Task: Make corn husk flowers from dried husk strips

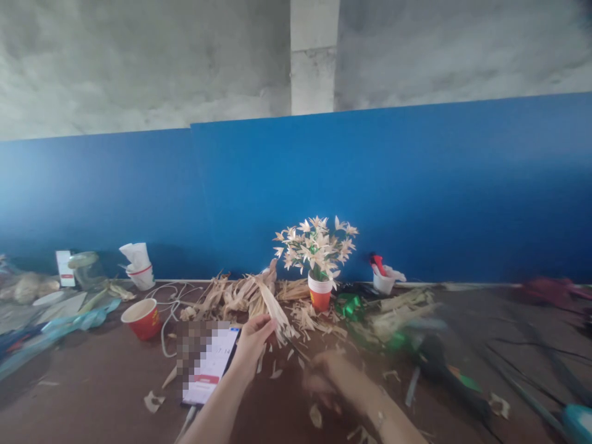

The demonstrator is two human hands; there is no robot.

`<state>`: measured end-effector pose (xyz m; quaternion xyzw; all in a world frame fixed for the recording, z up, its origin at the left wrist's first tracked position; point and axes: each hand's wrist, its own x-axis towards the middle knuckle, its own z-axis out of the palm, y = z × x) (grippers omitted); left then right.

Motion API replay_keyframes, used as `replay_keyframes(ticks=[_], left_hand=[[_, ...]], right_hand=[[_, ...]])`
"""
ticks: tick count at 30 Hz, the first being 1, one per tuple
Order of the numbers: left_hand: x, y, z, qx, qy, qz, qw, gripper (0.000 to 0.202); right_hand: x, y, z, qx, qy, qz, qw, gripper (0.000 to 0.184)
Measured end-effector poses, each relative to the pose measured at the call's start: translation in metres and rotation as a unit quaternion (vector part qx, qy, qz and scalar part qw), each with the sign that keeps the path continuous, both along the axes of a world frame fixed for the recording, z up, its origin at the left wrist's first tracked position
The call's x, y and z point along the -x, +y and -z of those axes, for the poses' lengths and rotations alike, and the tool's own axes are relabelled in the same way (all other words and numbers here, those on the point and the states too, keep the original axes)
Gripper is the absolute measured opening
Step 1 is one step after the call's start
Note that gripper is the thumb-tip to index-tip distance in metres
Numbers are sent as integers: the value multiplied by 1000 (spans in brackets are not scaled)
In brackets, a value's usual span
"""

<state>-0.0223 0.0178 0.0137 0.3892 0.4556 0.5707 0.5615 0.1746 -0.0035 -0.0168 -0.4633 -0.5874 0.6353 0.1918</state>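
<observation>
My left hand (255, 338) is closed, thumb and fingers pinched on a pale dried corn husk (269, 300) at the front of the husk pile. My right hand (324, 377) is low over the brown table, right of the left hand. Motion smears its fingers, so any grip is hidden. Just beyond the hands, a bunch of pale husk flowers (317, 246) with green stems stands upright in a stack of paper cups (320, 297), red and white. Small husk scraps (276, 372) lie between and around the hands.
A lit phone (213, 364) with a cable lies beside my left forearm. Left of it stand a red paper cup (142, 320) and a white cup with paper (140, 276). At right are a dark blurred tool (448, 373), loose cables and a white cup (383, 282). A blue partition (393, 185) closes the back.
</observation>
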Motion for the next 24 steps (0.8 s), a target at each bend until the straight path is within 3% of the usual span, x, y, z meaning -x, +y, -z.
replay_keyframes(ticks=[13,24], left_hand=[[1,-1,3,30,-49,59,997,23],[2,-2,3,43,-83,70,993,19]], right_hand=[[0,-2,-6,13,15,-16,1000,35],[1,-2,-5,15,-3,-9,1000,26]])
